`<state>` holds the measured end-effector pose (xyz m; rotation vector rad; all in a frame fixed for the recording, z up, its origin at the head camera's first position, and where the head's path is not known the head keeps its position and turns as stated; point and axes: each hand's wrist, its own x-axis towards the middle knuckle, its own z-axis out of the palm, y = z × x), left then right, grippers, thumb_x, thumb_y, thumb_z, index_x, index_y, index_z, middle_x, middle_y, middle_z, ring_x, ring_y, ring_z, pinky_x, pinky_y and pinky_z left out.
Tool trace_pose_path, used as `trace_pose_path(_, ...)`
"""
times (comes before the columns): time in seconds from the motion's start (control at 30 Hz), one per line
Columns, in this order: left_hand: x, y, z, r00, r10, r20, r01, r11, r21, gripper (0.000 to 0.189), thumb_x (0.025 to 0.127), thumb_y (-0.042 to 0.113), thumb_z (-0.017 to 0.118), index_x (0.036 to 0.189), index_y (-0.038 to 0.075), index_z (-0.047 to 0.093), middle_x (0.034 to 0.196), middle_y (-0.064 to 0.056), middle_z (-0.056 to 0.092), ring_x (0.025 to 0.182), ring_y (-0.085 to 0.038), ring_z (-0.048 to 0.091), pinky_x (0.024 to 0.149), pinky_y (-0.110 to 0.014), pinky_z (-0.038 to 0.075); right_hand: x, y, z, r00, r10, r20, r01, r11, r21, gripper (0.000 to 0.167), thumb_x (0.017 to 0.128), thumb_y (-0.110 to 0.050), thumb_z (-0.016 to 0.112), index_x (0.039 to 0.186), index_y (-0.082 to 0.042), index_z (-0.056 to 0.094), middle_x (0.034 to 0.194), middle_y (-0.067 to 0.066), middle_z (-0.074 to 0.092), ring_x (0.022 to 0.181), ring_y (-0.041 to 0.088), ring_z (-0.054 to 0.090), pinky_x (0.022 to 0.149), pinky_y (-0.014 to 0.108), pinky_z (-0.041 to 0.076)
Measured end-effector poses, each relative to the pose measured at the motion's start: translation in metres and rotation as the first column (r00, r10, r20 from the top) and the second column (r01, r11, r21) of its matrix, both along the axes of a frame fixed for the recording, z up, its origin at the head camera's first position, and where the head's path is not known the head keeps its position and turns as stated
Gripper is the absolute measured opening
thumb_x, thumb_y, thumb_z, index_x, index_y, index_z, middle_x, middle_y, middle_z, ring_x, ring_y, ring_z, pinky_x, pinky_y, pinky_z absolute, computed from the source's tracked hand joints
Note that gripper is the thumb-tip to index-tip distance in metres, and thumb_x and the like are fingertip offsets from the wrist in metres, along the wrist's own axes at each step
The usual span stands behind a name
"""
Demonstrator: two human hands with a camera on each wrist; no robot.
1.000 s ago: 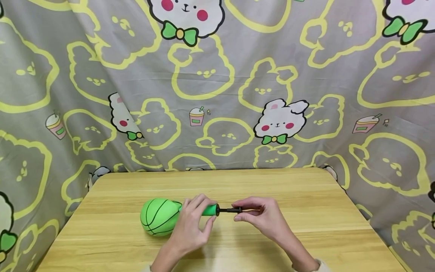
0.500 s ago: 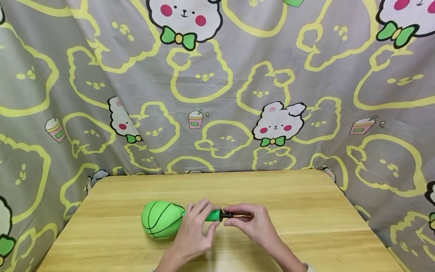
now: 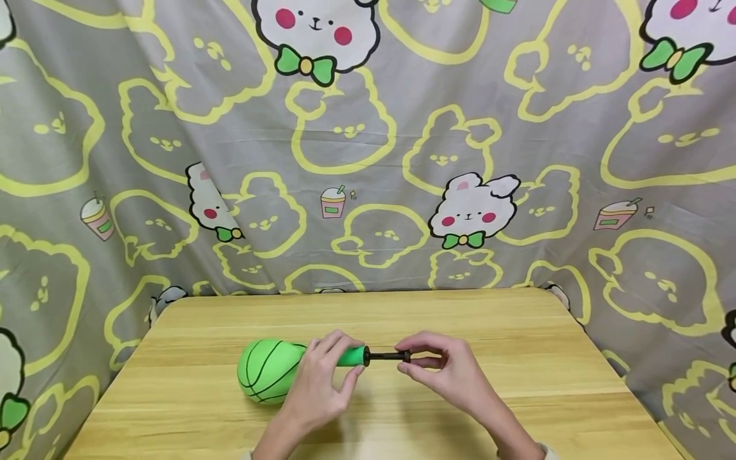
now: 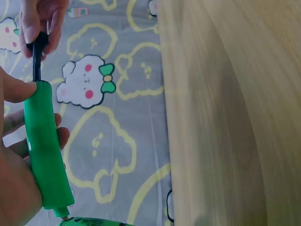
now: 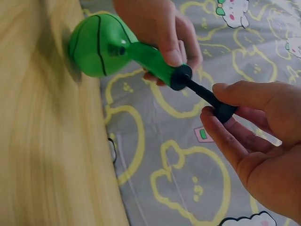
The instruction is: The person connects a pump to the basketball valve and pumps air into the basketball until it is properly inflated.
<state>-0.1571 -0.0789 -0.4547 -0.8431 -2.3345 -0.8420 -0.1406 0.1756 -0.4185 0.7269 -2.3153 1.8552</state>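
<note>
A green ball pump [image 3: 352, 356] lies level above the table, its nozzle end at a green ball [image 3: 264, 370] with black seam lines. The ball looks slack and folded toward the pump. My left hand [image 3: 322, 380] grips the pump's barrel, fingers on the far side and thumb near its black collar, as the left wrist view also shows. To the right, my right hand [image 3: 454, 367] pinches the black handle [image 5: 225, 112] between thumb and fingers. The black rod [image 5: 200, 92] stands drawn out of the barrel. In the head view my left hand hides the nozzle joint.
The wooden table [image 3: 517, 338] carries the ball, which rests on it left of my hands. Behind and at both sides hangs a grey curtain [image 3: 368, 160] printed with yellow outlines and white cartoon animals.
Half a second ago my right hand had pushed the handle left, close to the barrel. Now it has pulled it back right, and the rod shows at length again. My left hand keeps its grip.
</note>
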Motion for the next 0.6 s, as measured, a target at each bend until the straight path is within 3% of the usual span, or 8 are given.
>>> trace_pose_path(0.33, -0.005, -0.008, 0.003, 1.000, 0.018, -0.025, -0.017, 0.999, 0.032, 0.030, 0.085, 0.020, 0.077, 0.114, 0.018, 0.069, 0.110, 0.009, 0.066, 0.102, -0.011, 0.062, 0.086, -0.037, 0.047, 0.000, 0.022, 0.013, 0.998, 0.007, -0.055, -0.009, 0.999, -0.042, 0.025, 0.085, 0.000, 0.081, 0.108, -0.008, 0.074, 0.109, 0.012, 0.069, 0.099, 0.023, 0.069, 0.082, 0.039, 0.059)
trace_pose_path(0.6, -0.005, -0.010, 0.004, 1.000, 0.016, -0.017, -0.016, 0.999, 0.034, 0.029, 0.086, 0.019, 0.076, 0.114, 0.017, 0.068, 0.111, 0.008, 0.066, 0.103, -0.011, 0.063, 0.087, -0.038, 0.046, 0.000, 0.033, 0.021, 0.998, 0.061, -0.027, -0.063, 0.997, -0.051, 0.026, 0.087, 0.000, 0.080, 0.112, -0.008, 0.074, 0.113, 0.013, 0.067, 0.106, 0.025, 0.067, 0.086, 0.041, 0.057)
